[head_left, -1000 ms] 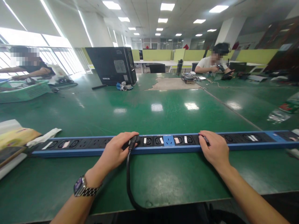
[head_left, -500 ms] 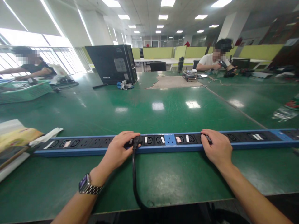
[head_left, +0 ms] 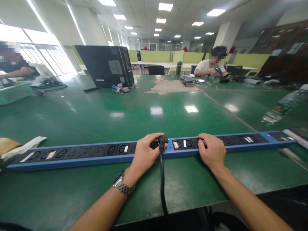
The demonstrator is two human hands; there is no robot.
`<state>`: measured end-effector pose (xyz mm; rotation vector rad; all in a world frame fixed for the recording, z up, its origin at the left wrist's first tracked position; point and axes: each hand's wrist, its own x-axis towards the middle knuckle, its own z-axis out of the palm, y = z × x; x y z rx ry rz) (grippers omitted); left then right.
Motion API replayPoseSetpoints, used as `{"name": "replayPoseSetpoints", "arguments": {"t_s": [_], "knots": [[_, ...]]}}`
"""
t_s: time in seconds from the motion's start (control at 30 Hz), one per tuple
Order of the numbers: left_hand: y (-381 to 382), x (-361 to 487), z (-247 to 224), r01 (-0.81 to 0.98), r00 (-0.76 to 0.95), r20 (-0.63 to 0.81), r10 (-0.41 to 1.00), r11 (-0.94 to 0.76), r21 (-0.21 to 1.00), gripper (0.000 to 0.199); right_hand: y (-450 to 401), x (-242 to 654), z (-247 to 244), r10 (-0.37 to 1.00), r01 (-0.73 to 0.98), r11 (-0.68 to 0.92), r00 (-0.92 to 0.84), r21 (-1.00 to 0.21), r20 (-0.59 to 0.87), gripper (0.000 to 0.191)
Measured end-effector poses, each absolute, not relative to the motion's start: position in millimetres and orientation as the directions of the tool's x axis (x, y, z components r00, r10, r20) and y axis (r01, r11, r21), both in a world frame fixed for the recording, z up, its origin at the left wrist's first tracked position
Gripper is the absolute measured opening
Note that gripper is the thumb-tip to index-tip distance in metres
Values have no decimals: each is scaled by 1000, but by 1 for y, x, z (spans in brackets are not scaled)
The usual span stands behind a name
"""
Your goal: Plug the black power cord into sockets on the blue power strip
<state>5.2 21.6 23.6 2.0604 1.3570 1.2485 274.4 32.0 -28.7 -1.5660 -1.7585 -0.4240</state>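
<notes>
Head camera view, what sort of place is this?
Likely an office doubling as a workshop: yellow-green partitions, a big green worktable and a black computer tower suggest so.

Both forearms (head_left: 250, 199) crossed the near bench edge (head_left: 192, 203), angled inward; the left hand (head_left: 146, 150) gripped firmly, the right hand (head_left: 214, 152) curled.

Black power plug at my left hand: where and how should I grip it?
Probably by the thick black plug head, coming from above and the left, as your left hand does: it sits over the blue-framed power strip, and the black cable leaves it toward you.
</notes>
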Motion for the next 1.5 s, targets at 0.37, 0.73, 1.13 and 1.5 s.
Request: {"name": "replayPoseSetpoints", "arguments": {"t_s": [0.37,0.73,1.13,1.5], "knots": [[18,14,17,693,230,467,854,-481,537,32,32,274,-28,718,946,216,12,-240,696,21],[24,19,19,762,280,427,860,-470,447,30,31,274,-27,732,948,203,21,-247,681,22],[20,70,52,457,152,664,733,-647,610,60,-5,258,60,970,286,184,105,-940,221,56],[25,65,27,747,366,480,798,-559,360,71,29,285,71,990,934,122,-90,-335,110,32]]}}
